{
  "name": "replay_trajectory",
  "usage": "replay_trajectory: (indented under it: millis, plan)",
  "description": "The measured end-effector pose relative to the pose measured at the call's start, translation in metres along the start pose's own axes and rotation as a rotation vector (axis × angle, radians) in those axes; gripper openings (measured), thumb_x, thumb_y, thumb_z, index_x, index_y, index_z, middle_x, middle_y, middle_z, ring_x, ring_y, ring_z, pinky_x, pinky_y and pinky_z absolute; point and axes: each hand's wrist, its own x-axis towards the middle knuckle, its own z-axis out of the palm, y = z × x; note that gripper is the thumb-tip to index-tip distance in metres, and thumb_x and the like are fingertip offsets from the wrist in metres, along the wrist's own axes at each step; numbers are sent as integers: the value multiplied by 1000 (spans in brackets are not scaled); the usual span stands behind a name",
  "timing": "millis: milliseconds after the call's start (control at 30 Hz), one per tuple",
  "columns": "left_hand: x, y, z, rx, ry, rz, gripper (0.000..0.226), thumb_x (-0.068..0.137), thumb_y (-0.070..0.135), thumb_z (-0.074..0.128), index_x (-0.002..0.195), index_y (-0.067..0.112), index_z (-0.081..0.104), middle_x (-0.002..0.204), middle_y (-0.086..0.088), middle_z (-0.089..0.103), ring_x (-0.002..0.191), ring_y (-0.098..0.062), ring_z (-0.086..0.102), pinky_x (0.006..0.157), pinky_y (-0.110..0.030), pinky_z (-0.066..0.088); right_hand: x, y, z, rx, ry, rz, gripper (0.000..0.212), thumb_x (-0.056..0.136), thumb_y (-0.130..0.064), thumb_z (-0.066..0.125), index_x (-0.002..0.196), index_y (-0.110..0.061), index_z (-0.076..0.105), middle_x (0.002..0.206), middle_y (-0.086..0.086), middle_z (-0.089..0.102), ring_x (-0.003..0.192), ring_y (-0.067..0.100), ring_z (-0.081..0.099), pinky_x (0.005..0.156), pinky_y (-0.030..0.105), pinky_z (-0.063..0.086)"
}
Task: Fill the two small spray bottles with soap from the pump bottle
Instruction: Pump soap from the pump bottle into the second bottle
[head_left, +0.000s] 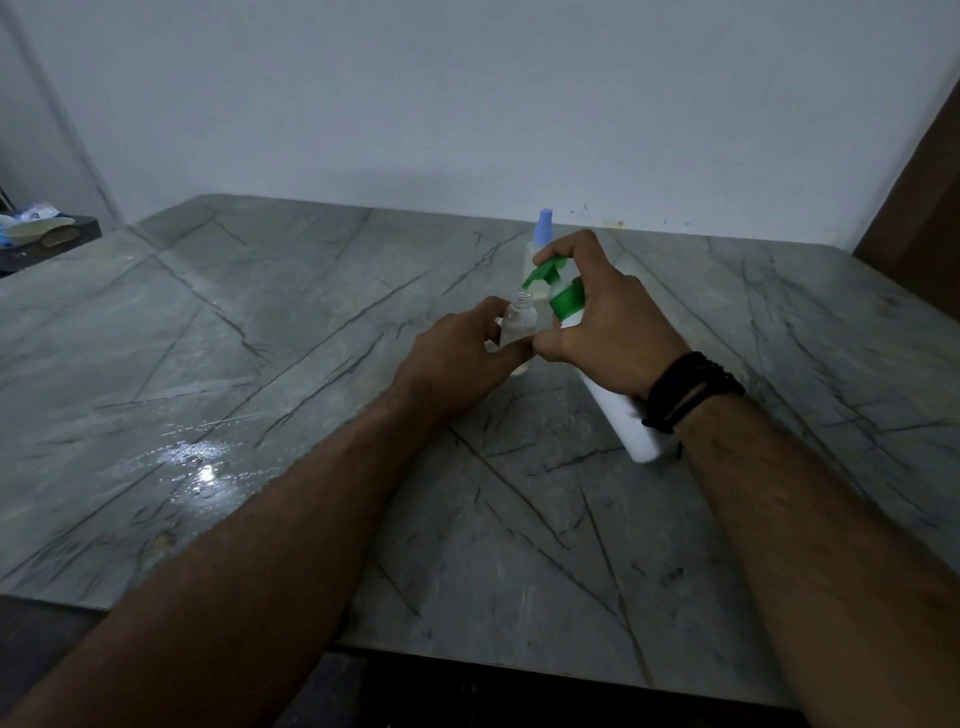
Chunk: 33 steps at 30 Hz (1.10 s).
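White pump bottle w/ green pump head (613, 395) tilted, nozzle toward open clear small bottle (517, 325), gripped by right hand (608, 322), left hand (462, 358) holding upright small bottle, capped blue-top spray bottle (540, 244) just behind.

Glossy veined stone table (311, 322); clear plastic bottle (519, 319).

You have nothing readable here: the white pump bottle (618, 415) shows you a plain, unprinted side, and the clear open bottle (518, 325) just left of it and the capped spray bottle (540, 244) behind it carry no label, brand or number you can make out.
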Motion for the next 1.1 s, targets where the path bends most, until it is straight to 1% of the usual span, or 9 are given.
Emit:
replay_trajectory:
  millis: [100,167,333,467,567,767,900,967,1100]
  plan:
    - [1,0,0,3,-9,-9,58,88,57,59,135,25,49,122,0,66,102,-14,63,84,-31,51,1,0,1,-4,-9,-2,59,69,-13,79,111,-33,41,94,-6,64,70,5,60,54,5,40]
    - [0,1,-1,0,-11,-12,58,88,55,59,136,24,49,123,0,66,103,-15,63,83,-30,49,0,1,0,-7,0,-1,59,69,-14,79,111,-33,41,93,-6,63,69,5,59,53,5,38]
    - [-1,2,-1,16,14,10,55,89,54,58,134,23,50,119,-1,67,99,-14,63,78,-27,46,-1,1,0,-13,12,-5,64,70,-15,78,121,-31,44,88,-10,60,64,6,57,52,5,38]
    - [0,2,-1,7,-8,-9,57,89,54,59,135,22,49,121,-2,66,100,-16,64,82,-31,50,1,1,0,-16,-4,-1,61,69,-15,79,113,-34,41,92,-7,63,68,6,60,54,7,40]
    - [1,2,0,16,-10,-13,57,89,55,58,135,23,49,123,-2,66,101,-16,64,81,-29,49,1,1,0,-8,-5,6,60,70,-14,79,112,-33,41,92,-7,62,68,5,59,53,6,39]
    - [-1,2,-1,11,18,-2,55,88,54,60,134,23,51,119,-1,67,101,-15,64,80,-27,47,-1,1,-1,9,12,-5,66,70,-14,78,124,-30,45,89,-10,61,65,6,57,54,7,40]
    - [-1,2,-1,14,17,-3,55,89,53,60,134,24,51,120,-1,67,101,-16,63,81,-28,47,1,1,-1,4,2,-2,60,69,-14,78,113,-33,42,88,-8,62,65,5,58,52,6,39]
    - [-1,3,-2,16,9,-6,55,89,53,60,135,23,50,121,-1,66,102,-16,63,80,-27,47,1,2,-1,-2,3,0,59,70,-14,79,112,-32,41,89,-9,61,66,5,58,52,5,38]
    - [-1,3,-2,14,6,-6,55,89,54,59,135,25,49,122,-1,66,102,-15,64,81,-29,48,0,3,0,1,18,-5,64,70,-14,79,120,-29,43,92,-7,61,68,7,58,54,6,40]
